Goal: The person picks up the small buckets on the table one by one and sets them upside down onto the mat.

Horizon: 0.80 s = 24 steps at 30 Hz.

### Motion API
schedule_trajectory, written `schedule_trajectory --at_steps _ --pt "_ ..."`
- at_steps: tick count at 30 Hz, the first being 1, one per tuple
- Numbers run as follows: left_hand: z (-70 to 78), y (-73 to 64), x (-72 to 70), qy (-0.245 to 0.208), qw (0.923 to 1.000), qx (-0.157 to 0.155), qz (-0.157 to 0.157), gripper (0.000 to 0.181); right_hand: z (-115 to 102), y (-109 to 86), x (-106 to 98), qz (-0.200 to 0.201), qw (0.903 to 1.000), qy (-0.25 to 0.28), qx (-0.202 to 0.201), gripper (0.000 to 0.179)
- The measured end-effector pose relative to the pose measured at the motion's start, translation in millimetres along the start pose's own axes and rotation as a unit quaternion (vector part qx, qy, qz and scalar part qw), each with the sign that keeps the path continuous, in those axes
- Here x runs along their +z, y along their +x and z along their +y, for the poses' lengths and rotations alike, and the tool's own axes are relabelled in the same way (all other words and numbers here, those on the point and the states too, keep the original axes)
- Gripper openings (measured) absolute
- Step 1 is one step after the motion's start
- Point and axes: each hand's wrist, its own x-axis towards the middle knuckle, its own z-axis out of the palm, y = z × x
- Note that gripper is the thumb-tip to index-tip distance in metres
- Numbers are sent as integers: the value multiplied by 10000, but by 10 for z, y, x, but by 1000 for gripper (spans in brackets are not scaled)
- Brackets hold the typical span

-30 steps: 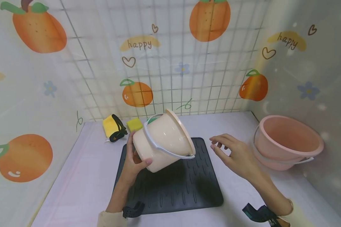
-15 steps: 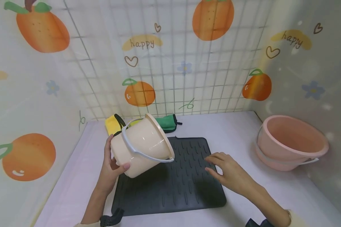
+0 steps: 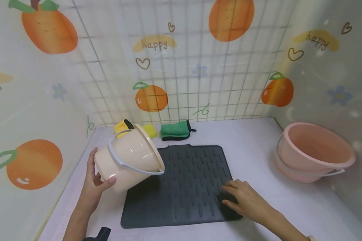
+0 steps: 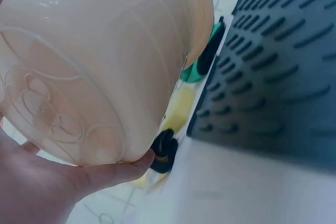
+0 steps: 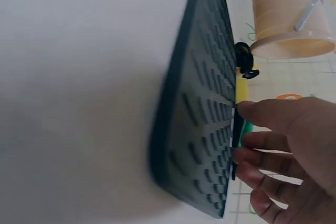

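My left hand (image 3: 92, 189) grips a cream bucket (image 3: 129, 157) by its base, thumb on the near side. The bucket is tilted, its mouth facing right, and its pale blue handle (image 3: 132, 169) hangs across the side. In the left wrist view the ringed bottom of the bucket (image 4: 47, 103) faces the camera, with the thumb along its edge. My right hand (image 3: 247, 201) is over the right edge of the dark ribbed mat (image 3: 184, 184), fingers loosely bent and holding nothing. The right wrist view shows its fingers apart from the mat (image 5: 199, 114).
A pink bucket (image 3: 316, 150) stands at the right by the wall. Along the back lie a folded green cloth (image 3: 175, 130), a yellow-green sponge (image 3: 151, 131) and a yellow cloth with black trim (image 3: 122, 126), partly hidden by the cream bucket. A printed curtain (image 3: 214, 83) encloses the table.
My left hand has carried the cream bucket leftward, off the middle of the mat, uncovering the green cloth. My right hand has come down and nearer to the mat's right edge.
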Motion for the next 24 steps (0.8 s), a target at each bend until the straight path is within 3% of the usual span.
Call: schedule_trajectory --at_steps 6,10,16,24 --pt "10 -26 -182 176 9998 -106 35 108 3 -131 90 -447 9988 57 195 41" --pt "79 3 -363 776 9966 -276 60 107 5 -182 162 -687 9970 192 294 43" --pt "217 115 -669 1950 9795 -503 7 103 6 -224 226 -540 9974 311 360 44" --pt "430 224 -1010 2178 9731 -652 -373 97 -9 -211 228 -454 9982 290 259 44"
